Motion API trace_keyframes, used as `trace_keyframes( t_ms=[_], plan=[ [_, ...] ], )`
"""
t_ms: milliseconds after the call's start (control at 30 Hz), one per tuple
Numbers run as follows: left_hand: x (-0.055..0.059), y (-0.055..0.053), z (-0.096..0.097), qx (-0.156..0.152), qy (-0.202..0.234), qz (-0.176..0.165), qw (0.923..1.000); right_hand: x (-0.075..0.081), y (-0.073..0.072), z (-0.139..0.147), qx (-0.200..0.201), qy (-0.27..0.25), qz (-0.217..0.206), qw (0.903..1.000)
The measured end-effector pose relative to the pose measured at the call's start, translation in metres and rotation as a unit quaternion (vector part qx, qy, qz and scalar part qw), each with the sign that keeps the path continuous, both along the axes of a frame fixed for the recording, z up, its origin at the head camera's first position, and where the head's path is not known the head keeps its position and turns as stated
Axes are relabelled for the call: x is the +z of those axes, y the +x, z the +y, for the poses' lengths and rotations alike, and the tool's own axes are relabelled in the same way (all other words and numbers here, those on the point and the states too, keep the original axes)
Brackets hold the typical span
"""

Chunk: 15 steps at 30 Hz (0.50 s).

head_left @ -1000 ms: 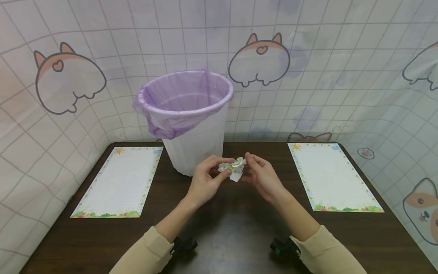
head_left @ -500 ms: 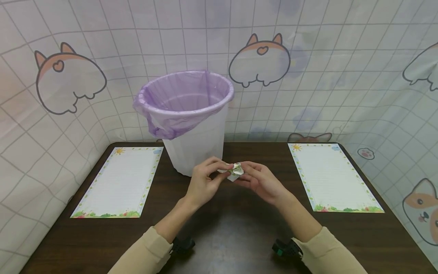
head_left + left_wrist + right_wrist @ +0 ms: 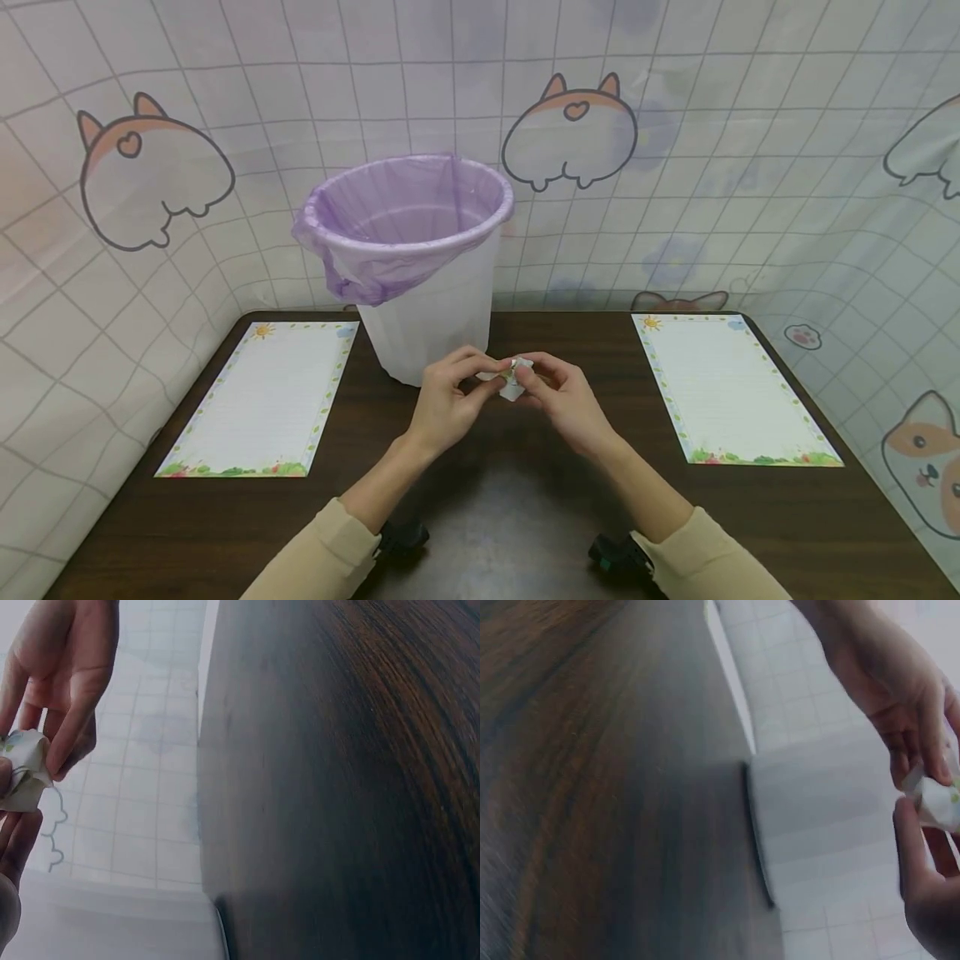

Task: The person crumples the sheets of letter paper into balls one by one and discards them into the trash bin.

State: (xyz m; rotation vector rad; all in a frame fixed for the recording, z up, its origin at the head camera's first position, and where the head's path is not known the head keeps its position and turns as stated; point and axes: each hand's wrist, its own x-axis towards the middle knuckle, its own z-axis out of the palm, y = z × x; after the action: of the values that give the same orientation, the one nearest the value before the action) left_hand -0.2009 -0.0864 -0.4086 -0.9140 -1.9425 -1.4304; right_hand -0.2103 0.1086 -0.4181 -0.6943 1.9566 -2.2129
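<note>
Right grip (image 3: 566, 404) has moved in onto crumpled paper (image 3: 512, 389); it and left grip (image 3: 446, 400) both pinch it above bench (image 3: 510, 517), near-right of bin (image 3: 431, 329). Probably light, soft, easily torn: hold opposite edges gently.

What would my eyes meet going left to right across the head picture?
White rectangular paper sheet with leafy border, white plastic bin with purple liner, crumpled white-and-green paper, bare right hand, second white rectangular paper sheet with leafy border.
</note>
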Motion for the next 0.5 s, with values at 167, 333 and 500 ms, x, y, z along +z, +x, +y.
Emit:
trace_keyframes(
  t_ms=[167,333,500],
  plan=[
    [0.001,0.003,0.006,0.0,0.019,-0.039,0.9991,-0.005,0.0,-0.005,-0.093,0.056,0.112,0.9878],
    [-0.006,0.003,0.008,0.007,0.036,-0.092,0.9951,-0.007,-0.001,-0.007,-0.148,0.098,0.179,0.9677],
    [-0.009,0.001,0.009,0.005,0.041,-0.11,0.993,-0.008,-0.002,-0.008,-0.155,0.088,0.186,0.9663]
  ],
)
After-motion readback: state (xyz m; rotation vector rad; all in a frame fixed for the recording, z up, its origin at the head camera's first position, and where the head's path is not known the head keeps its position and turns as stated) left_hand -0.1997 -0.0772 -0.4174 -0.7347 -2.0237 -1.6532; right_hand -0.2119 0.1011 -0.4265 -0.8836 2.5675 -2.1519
